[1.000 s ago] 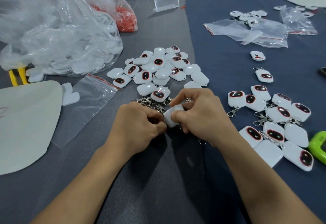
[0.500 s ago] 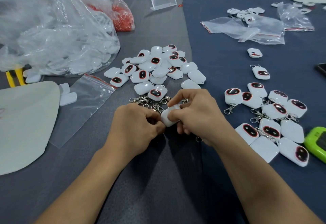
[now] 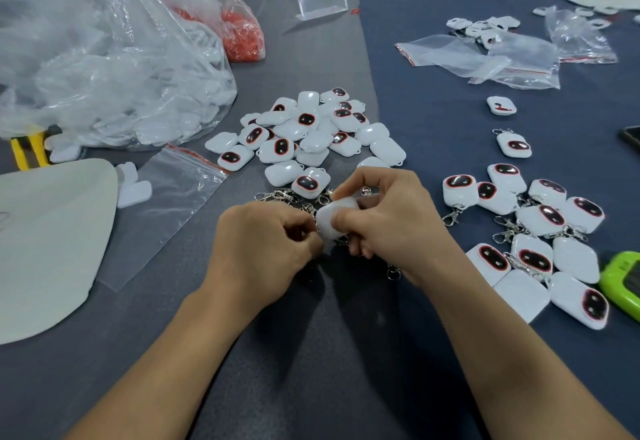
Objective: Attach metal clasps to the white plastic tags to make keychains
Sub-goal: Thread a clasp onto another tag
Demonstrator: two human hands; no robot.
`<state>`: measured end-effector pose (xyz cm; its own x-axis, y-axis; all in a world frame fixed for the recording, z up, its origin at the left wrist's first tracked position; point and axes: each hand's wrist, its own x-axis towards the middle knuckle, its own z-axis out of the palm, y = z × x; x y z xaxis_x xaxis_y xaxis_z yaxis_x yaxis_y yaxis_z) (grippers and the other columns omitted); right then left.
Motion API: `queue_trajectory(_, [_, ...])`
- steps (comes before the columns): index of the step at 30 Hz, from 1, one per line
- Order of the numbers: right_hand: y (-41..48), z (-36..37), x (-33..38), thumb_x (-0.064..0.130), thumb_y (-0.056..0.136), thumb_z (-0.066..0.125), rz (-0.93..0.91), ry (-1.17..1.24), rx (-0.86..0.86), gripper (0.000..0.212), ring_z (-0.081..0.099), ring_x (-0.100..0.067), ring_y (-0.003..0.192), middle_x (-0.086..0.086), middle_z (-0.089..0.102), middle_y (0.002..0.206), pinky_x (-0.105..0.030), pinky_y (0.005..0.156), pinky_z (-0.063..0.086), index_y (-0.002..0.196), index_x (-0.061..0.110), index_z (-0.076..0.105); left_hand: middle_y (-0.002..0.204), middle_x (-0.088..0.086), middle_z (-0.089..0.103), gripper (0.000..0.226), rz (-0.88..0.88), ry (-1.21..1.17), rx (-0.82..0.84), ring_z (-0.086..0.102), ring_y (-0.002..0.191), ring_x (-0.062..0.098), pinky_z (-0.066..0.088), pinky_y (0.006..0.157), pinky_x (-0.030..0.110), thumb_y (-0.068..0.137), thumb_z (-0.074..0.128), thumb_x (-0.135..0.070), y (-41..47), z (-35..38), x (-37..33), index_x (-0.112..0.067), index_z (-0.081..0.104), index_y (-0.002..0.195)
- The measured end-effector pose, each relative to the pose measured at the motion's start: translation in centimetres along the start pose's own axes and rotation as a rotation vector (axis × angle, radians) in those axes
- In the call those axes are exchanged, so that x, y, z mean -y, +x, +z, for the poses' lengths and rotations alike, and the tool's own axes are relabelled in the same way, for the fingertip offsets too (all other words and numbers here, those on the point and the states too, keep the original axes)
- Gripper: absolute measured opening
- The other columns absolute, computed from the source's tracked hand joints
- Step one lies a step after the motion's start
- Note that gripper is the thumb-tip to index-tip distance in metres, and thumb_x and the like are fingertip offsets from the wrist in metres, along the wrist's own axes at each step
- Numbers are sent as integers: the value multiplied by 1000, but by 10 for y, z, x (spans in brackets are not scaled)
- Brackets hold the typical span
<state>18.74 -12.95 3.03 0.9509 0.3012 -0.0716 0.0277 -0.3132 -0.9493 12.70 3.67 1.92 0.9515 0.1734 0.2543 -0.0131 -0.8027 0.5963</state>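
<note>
My right hand (image 3: 391,221) grips a white plastic tag (image 3: 334,216) between thumb and fingers at the table's middle. My left hand (image 3: 263,245) has its fingers curled at the tag's left edge, pinching something small that the fingers hide. A pile of loose metal clasps (image 3: 287,197) lies just beyond the hands. Behind it sits a heap of white tags (image 3: 308,134), some with dark red-rimmed faces. To the right lie several tags with clasps on them (image 3: 540,228).
A big clear plastic bag (image 3: 104,58) holding white parts fills the far left, and a bag of red pieces (image 3: 242,35) lies behind it. Flat zip bag (image 3: 166,204), pale board (image 3: 45,238), green device (image 3: 623,283), more bags (image 3: 485,58) far right.
Both hands stay together on the same tag, which has turned slightly in my right fingers. The view has tilted a little.
</note>
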Motion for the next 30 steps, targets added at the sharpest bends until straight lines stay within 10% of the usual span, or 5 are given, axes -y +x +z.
queue_trajectory(6, [-4, 6, 0, 18, 77, 73, -81, -201, -43, 10, 53, -8, 39, 4, 66, 52, -20, 40, 45, 79, 27, 70, 61, -14, 68, 20, -62, -11, 72, 62, 60, 5, 52, 63, 28, 62, 69, -44, 2, 0, -2, -38, 79, 79])
queue_trajectory(13, [1, 6, -1, -3, 74, 72, 161, 208, 1, 18, 52, -25, 41, -17, 66, 60, -24, 38, 37, 80, 13, 69, 54, -15, 59, 10, -1, -16, 2, 49, 49, 2, 42, 52, 24, 63, 68, -40, 2, -2, 1, -33, 72, 68])
queue_trajectory(22, [5, -6, 5, -10, 84, 64, 273, 548, 74, 12, 49, -16, 37, -13, 65, 62, -20, 33, 31, 87, 2, 67, 70, -11, 75, 27, -11, -544, -91, 64, 59, -3, 50, 59, 11, 72, 87, -7, 8, -4, 3, -32, 80, 76])
queue_trajectory(30, [4, -9, 6, -8, 83, 62, 309, 668, 136, 13, 50, -14, 37, -11, 64, 60, -17, 31, 31, 85, 3, 69, 61, 2, 69, 10, -103, -896, 12, 53, 53, 10, 46, 53, 19, 63, 84, -25, 13, -2, 1, -23, 81, 72])
